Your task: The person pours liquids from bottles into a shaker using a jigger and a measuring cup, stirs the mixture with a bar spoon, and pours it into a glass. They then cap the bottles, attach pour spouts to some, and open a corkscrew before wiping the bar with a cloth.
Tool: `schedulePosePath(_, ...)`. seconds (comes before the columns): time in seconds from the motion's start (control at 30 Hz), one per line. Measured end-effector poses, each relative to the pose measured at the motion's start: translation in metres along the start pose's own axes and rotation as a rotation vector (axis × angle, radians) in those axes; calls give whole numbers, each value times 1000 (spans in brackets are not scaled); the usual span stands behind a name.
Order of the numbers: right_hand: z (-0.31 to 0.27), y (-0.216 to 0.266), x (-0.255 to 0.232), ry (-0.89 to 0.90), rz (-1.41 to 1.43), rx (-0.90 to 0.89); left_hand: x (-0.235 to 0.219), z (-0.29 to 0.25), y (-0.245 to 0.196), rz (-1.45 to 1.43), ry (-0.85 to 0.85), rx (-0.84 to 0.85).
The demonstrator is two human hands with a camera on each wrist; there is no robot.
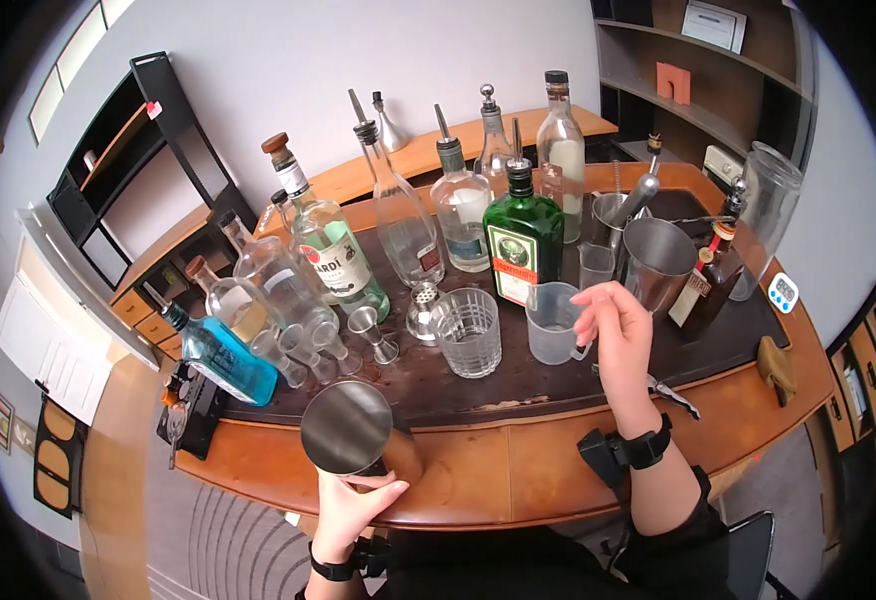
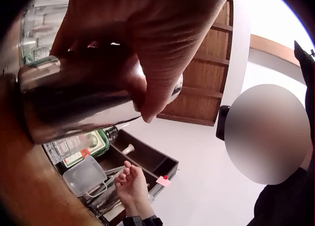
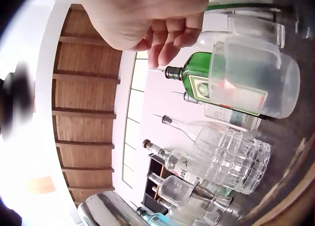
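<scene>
My left hand (image 1: 351, 508) grips a metal shaker tin (image 1: 346, 430) at the near wooden edge of the table, its open mouth facing up. In the left wrist view, the thumb and fingers wrap round the shiny tin (image 2: 74, 98). My right hand (image 1: 620, 335) hovers by the handle side of a clear plastic measuring cup (image 1: 550, 338), fingers loosely bent and holding nothing. From the right wrist, those fingers (image 3: 170, 41) show apart from the cup (image 3: 251, 78). A cut-glass tumbler (image 1: 468, 335) stands left of the cup.
Behind the cup stands a green bottle (image 1: 523, 235), among several clear bottles with pourers. Small jiggers (image 1: 372, 335) and a blue bottle (image 1: 223, 355) are at left. On the right are another metal tin (image 1: 656, 265), a dark bottle (image 1: 706, 280), a tall glass (image 1: 766, 215) and a timer (image 1: 782, 293).
</scene>
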State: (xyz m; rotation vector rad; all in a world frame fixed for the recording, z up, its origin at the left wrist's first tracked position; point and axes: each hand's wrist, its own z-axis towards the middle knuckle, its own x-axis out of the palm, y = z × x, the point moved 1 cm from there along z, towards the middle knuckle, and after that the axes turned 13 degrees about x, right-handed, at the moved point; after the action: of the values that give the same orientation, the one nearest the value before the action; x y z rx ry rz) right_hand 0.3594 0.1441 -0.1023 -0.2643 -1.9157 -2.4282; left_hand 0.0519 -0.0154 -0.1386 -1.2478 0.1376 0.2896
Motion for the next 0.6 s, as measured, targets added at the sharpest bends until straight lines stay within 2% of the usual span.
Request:
schedulePosePath(0.03,0,-1,1,16,-3,13,8,1,-5,-34,-118,-5)
schedulePosePath(0.07,0,-2,2,32,-3,26,10,1,-2,-35,-119,-3)
schedulePosePath(0.13,-1,-1,2,42,-3,21,14,2,4,80,-175,171)
schedulePosePath(0.2,-2,0,3,45,-8,17,17,2,-4,44,-169,145)
schedulePosePath(0.27,-2,0,3,45,-4,13,16,1,-3,11,6,-27)
schedulePosePath(0.43,-2,-1,2,58,-3,7,9,-2,7,32,91,-6)
schedulePosePath(0.5,-2,0,2,52,1,10,3,4,-6,-153,130,32)
schedulePosePath(0.53,-3,2,2,55,5,11,-9,17,-4,237,133,364)
schedulePosePath(0.57,-3,3,3,51,-7,16,-2,26,-27,-245,-104,205)
schedulePosePath(0.6,-4,4,3,45,-20,22,-23,44,-24,-273,46,496)
